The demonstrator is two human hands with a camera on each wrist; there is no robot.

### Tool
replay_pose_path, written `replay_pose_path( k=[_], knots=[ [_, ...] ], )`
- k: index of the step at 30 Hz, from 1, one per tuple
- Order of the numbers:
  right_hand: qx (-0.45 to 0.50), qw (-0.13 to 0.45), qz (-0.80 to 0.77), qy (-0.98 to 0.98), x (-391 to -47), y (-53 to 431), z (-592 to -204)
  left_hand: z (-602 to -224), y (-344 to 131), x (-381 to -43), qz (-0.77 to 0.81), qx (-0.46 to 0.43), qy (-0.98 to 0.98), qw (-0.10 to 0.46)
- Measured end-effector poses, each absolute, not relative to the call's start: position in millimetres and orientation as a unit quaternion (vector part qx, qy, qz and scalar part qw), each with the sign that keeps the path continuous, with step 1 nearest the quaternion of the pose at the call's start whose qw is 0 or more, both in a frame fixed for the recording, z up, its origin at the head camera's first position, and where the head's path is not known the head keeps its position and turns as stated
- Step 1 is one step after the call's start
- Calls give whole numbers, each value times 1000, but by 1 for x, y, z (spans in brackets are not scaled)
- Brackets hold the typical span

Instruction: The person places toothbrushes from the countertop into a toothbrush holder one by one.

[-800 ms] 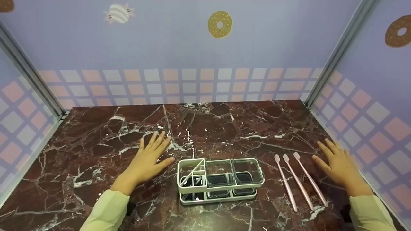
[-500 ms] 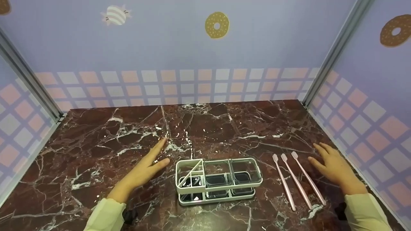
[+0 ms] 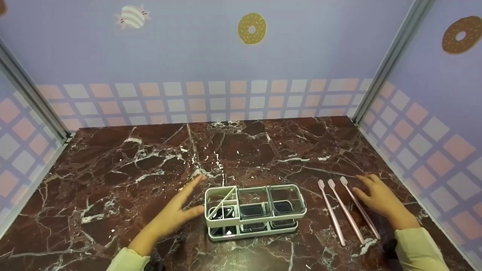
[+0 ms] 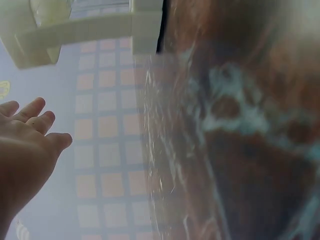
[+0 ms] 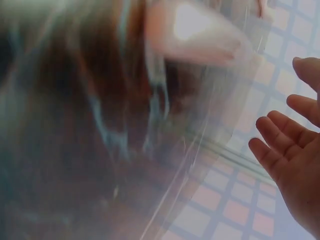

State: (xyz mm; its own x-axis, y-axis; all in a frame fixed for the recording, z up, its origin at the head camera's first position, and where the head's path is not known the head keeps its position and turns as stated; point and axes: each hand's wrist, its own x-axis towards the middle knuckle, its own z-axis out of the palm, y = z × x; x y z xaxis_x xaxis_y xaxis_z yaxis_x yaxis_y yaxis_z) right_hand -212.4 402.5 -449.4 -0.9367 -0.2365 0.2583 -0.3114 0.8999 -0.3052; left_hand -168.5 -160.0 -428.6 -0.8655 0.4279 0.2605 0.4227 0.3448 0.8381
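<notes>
A pale two-tier toothbrush holder [image 3: 260, 220] with clear cup compartments and a diagonal divider stands near the front middle of the table. My left hand [image 3: 175, 212] is beside its left end, fingers extended and the thumb tip close to the frame; whether they touch I cannot tell. In the left wrist view that hand [image 4: 27, 145] holds nothing, and part of the holder [image 4: 85, 30] shows above. Three pink toothbrushes lie side by side on the right: left [image 3: 331, 214], middle [image 3: 346, 212], right [image 3: 361, 210]. Fingers loosely bent, my right hand [image 3: 380, 197] hovers beside the right toothbrush.
The dark red marbled tabletop [image 3: 124, 180] has white veins. A patterned back wall [image 3: 211, 56] and a right side panel [image 3: 425, 113] close it in, joined by a metal corner post [image 3: 388, 64]. Another panel [image 3: 22, 150] stands at the left.
Both hands have moved inward: the left toward the holder's left end, the right leftward to the right toothbrush. Their spread fingers have come closer together. The holder and toothbrushes stay put.
</notes>
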Motion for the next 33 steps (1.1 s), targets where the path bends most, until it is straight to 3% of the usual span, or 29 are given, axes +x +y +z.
replay_pose_path(
  k=[8,14,24,33],
  knots=[
    [145,113,195,-963,-214,396,-457,-437,-151,-162,516,266,814,23],
    [116,71,215,-967,-215,395,-457,-437,-146,-159,513,242,822,54],
    [75,-7,252,-965,-214,394,-460,-437,-139,-159,542,236,805,55],
    [88,-13,243,-966,-219,394,-460,-437,-137,-160,537,221,813,48]
  ],
)
